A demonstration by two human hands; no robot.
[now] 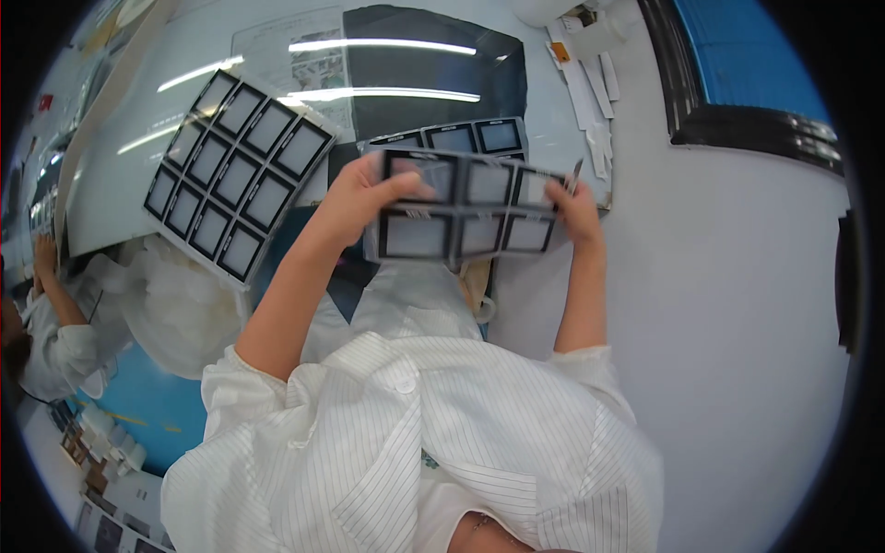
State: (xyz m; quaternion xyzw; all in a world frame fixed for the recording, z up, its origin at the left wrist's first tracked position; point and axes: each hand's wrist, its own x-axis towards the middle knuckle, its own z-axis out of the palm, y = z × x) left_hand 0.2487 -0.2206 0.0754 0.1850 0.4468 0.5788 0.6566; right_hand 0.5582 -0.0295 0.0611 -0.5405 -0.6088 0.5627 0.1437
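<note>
Between my two hands hangs a sheet of clear panels with black frames (479, 210), tilted and slightly blurred. My left hand (361, 198) grips its left edge, thumb on top and fingers underneath. At the right edge, my right hand (578, 212) is closed on the sheet; a thin dark pointed tool (577, 173) sticks up from its fingers, its kind unclear. Just beyond the held sheet, a similar framed sheet (502, 136) lies partly covered on the table. Left of my left hand, a larger sheet of black-framed panels (230, 175) rests at an angle over the table's near edge.
On the glossy white table (277, 46) lies a dark mat (433, 69) and a printed paper under the cover. White strips (590, 101) are piled at its right edge. A translucent plastic bag (175, 304) bulges below left. Another person's arm (60, 290) shows far left.
</note>
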